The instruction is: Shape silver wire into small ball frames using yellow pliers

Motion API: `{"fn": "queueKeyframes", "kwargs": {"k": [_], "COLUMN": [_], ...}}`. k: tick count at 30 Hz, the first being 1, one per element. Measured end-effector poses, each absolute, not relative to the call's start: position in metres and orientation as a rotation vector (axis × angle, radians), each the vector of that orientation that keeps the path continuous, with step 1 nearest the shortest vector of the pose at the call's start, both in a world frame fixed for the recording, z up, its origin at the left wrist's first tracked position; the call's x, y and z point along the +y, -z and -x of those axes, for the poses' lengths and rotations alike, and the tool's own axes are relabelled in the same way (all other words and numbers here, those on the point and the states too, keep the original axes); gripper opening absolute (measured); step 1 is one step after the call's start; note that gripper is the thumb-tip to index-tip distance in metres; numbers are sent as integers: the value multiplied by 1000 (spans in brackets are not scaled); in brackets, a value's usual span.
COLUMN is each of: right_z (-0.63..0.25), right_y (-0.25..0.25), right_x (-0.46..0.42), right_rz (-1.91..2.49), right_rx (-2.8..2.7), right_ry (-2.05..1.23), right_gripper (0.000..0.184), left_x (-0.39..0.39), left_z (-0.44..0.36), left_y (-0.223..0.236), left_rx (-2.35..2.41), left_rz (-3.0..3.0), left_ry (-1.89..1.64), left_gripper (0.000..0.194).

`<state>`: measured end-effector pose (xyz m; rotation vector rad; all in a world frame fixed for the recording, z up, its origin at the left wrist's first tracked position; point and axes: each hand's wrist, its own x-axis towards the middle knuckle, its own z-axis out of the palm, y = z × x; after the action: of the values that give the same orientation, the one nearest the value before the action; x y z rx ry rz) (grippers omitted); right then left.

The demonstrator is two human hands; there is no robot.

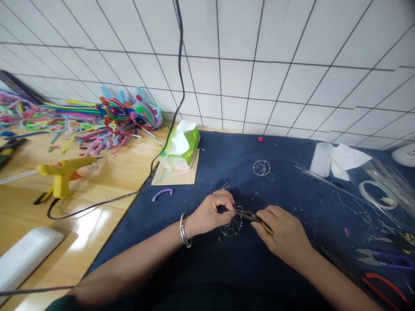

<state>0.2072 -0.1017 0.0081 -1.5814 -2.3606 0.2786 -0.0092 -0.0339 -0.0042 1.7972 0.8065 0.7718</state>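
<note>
My right hand [280, 229] is wrapped round a pair of pliers [249, 215] with yellow on its handle. The plier jaws point left and meet the fingertips of my left hand [215, 209]. Thumb and forefinger of that hand are pinched on a round wire frame [234, 226] with thin wires across it, which hangs just below the fingertips. How the jaws bite the wire is too small to tell. A silver bangle [185, 231] circles my left wrist. Farther back on the dark blue cloth [220, 160] lies a second wire ring [261, 168] with a loose loop.
At the left are a yellow glue gun [65, 172], its black cord [106, 201] and colourful pipe cleaners [94, 136]. A tissue pack [186, 144] stands at the back. Loose wires [385, 185], a wire coil [365, 188] and purple snips [385, 259] lie at the right.
</note>
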Motion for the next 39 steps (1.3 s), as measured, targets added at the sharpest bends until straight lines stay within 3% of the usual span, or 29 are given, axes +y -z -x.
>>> {"fn": "queueKeyframes", "kwargs": {"k": [21, 39], "right_z": [-192, -191], "right_y": [-18, -16], "right_x": [-114, -115], "right_rz": [1717, 1684], "right_rx": [-2405, -2412], "right_ry": [108, 121], "right_gripper": [18, 17], "left_x": [-42, -45], "left_z": [2, 1], "left_y": [10, 7], "left_rx": [973, 1016], "left_rz": [-1977, -1933], "left_ry": [-875, -880], "left_gripper": [14, 12]}}
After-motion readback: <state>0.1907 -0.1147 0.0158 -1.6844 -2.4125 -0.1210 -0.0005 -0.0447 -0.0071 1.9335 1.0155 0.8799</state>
